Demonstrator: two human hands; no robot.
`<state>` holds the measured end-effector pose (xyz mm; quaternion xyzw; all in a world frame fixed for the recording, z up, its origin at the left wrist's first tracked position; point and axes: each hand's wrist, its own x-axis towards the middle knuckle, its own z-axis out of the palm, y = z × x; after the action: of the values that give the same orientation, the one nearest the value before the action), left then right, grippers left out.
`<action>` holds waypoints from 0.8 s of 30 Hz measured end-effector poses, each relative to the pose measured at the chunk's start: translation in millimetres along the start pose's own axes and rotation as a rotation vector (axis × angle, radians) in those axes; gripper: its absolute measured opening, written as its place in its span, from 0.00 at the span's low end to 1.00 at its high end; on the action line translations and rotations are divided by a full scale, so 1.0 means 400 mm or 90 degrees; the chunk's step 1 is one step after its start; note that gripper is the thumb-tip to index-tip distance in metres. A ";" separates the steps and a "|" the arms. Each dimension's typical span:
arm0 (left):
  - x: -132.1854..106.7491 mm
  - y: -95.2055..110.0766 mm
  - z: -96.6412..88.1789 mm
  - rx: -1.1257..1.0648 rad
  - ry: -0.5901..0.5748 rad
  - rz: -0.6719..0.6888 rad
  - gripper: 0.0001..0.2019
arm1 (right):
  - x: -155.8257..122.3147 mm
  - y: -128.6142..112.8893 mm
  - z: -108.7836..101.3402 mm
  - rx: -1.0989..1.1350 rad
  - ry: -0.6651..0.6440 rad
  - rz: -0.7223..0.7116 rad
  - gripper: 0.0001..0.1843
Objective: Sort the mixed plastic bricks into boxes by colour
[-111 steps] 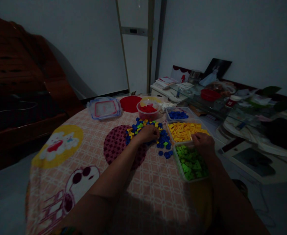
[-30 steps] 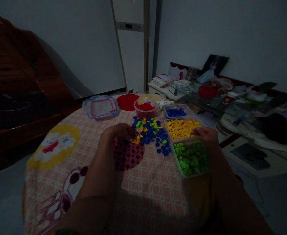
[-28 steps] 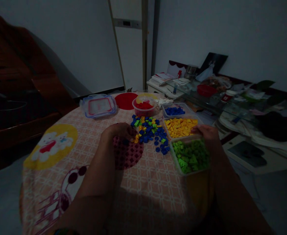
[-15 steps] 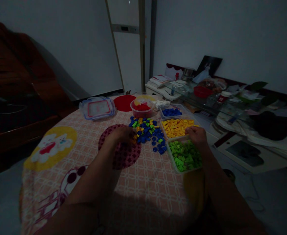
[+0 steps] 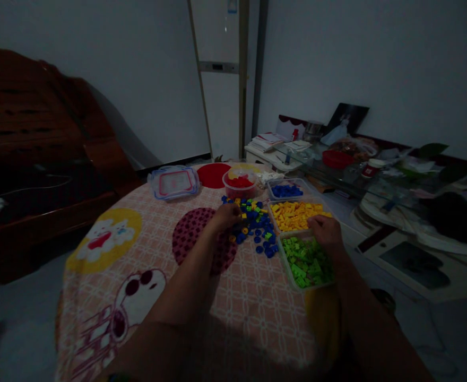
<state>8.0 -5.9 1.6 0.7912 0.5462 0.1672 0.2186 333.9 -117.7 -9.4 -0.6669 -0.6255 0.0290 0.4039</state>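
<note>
A loose pile of mixed blue, yellow and green bricks [image 5: 255,223] lies on the round table's patterned cloth [image 5: 138,276]. My left hand [image 5: 226,216] rests on the pile's left edge, fingers curled down onto the bricks; what they grip is hidden. My right hand [image 5: 324,230] sits curled over the far rim of the clear box of green bricks [image 5: 305,261], beside the box of yellow bricks [image 5: 297,213]. A box of blue bricks [image 5: 286,188] and a round tub of red bricks [image 5: 240,183] stand behind the pile.
Stacked clear lids with red seals [image 5: 174,182] and a red round lid [image 5: 213,175] lie at the table's far side. A dark wooden sofa [image 5: 38,159] stands left. A cluttered glass low table [image 5: 361,170] is on the right. The room is dim.
My left hand moved from the dark red circle on the cloth rightwards onto the brick pile. My right hand stayed at the green box. The camera shifted slightly.
</note>
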 end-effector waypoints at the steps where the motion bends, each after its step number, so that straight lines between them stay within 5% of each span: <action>1: 0.010 0.005 -0.005 -0.013 0.006 -0.001 0.09 | -0.001 0.000 0.000 0.000 0.002 -0.001 0.19; 13: 0.015 -0.028 -0.031 -0.058 0.140 -0.024 0.12 | -0.006 -0.022 -0.005 -0.025 -0.011 0.011 0.18; 24: 0.025 -0.004 0.010 0.039 0.069 0.072 0.12 | -0.010 -0.024 -0.005 -0.048 -0.010 -0.006 0.18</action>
<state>12.4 3.4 -2.6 0.8167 0.5167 0.2052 0.1549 326.5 -123.1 -4.3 -0.6786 -0.6324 0.0088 0.3735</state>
